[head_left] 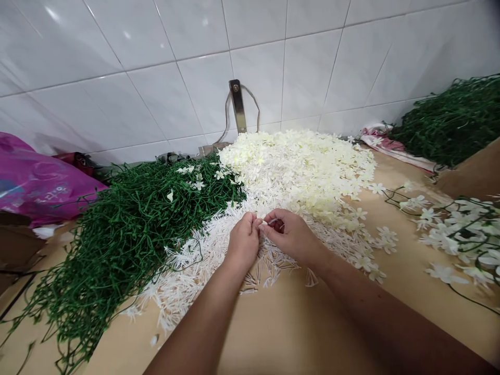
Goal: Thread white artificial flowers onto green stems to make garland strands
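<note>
My left hand [242, 239] and my right hand [294, 235] meet fingertip to fingertip above the heap of thin white stamens [213, 247]. Both are closed in a pinch on a small white flower piece [263, 222], mostly covered by the fingers. Just beyond them rises a large pile of cream artificial flower heads [308, 166]. To the left of my hands spreads a big tangle of green plastic stems [133, 219], with a few white blossoms lying on top.
Stems bearing white flowers [457, 237] lie at the right on the brown board [273, 333]. Behind them are more green stems [457, 122] and a red and white cloth [394, 146]. A purple bag [42, 182] sits at left. A metal bar [237, 107] stands against the tiled wall [258, 67].
</note>
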A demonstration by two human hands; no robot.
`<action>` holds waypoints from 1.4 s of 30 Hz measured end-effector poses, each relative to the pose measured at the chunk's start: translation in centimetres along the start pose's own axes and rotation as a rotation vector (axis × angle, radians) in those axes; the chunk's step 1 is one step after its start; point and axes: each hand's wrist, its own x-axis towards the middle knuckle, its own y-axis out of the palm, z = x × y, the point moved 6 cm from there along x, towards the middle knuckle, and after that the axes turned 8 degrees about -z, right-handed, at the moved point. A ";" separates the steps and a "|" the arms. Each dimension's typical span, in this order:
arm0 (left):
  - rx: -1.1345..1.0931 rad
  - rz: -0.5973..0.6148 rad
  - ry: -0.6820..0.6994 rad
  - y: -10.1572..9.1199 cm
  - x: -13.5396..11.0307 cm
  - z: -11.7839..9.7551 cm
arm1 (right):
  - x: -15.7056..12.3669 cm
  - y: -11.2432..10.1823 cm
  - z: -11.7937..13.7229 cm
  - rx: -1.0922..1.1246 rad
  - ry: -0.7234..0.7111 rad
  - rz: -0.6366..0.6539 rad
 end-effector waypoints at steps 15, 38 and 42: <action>0.235 -0.005 0.192 -0.2 -0.3 -1.8 | 0.2 -0.3 -0.5 0.042 0.030 -0.065; -0.252 0.067 0.060 0.1 -0.1 -0.7 | 0.5 -0.7 -0.6 0.088 0.000 -0.083; -0.169 0.063 0.099 -0.1 -0.1 -0.9 | 0.4 -0.2 -1.2 0.252 0.091 -0.034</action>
